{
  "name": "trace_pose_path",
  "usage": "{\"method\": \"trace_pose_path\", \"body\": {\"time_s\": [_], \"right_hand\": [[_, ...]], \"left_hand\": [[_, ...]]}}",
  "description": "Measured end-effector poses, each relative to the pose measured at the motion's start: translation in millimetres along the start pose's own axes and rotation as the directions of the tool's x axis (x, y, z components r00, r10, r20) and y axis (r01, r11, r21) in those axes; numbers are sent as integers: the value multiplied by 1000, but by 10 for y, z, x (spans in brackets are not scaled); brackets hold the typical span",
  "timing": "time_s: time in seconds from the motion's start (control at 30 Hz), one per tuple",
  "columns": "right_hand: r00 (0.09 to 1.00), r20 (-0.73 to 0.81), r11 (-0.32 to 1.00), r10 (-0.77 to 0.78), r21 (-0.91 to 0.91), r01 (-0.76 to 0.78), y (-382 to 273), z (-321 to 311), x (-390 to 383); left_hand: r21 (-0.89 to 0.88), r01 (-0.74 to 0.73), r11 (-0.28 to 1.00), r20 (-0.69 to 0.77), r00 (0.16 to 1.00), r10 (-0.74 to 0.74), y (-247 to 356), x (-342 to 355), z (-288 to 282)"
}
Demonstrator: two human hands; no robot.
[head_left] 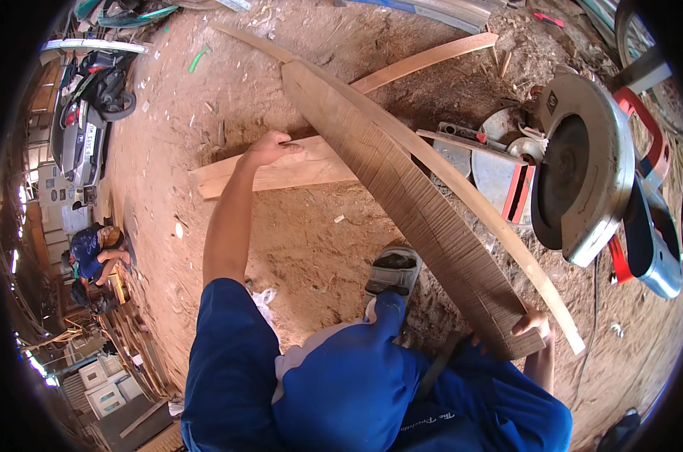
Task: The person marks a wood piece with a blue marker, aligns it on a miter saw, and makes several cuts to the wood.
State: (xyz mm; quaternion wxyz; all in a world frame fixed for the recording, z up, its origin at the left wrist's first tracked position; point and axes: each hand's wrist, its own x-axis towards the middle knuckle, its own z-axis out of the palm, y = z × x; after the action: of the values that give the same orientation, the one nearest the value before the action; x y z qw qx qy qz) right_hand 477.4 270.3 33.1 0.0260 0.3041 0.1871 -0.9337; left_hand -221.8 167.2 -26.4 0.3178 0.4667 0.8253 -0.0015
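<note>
A long, dark-faced wooden board with a curved, pale edge slants from the far middle to the near right. Its near end is in my right hand, the thumb on the dark face and the other fingers partly hidden. My left hand reaches out over the far edge of a light plank on the ground. Thumb and forefinger are apart, with nothing visible between them; whether the hand presses on the plank is unclear. The long board crosses over the plank's right end.
A large circular saw with a red handle stands at right, close beside the board. A curved wood strip lies beyond. My sandalled foot is beneath the board. Another person crouches far left, near a parked motorcycle.
</note>
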Motion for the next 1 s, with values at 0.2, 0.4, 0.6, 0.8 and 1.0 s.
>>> {"method": "trace_pose_path", "body": {"time_s": [0.2, 0.4, 0.6, 0.8, 1.0], "right_hand": [[960, -246, 963, -132, 199, 184, 318, -268, -121], [854, -485, 918, -192, 219, 331, 461, -673, -265], [748, -633, 917, -198, 149, 369, 538, -1020, -512], [732, -664, 937, -152, 138, 320, 553, -1228, -502], [805, -588, 951, -74, 201, 234, 472, -1257, -437]], "left_hand": [[-205, 119, 971, 84, 991, -104, -312, -16, -95], [-331, 288, 899, -79, 940, -331, -123, -401, 88], [-444, 252, 860, -258, 883, -392, -519, -522, 416], [-590, 323, 740, -217, 820, -531, -831, -620, 607], [-584, 383, 715, -265, 743, -614, -915, -835, 754]]}}
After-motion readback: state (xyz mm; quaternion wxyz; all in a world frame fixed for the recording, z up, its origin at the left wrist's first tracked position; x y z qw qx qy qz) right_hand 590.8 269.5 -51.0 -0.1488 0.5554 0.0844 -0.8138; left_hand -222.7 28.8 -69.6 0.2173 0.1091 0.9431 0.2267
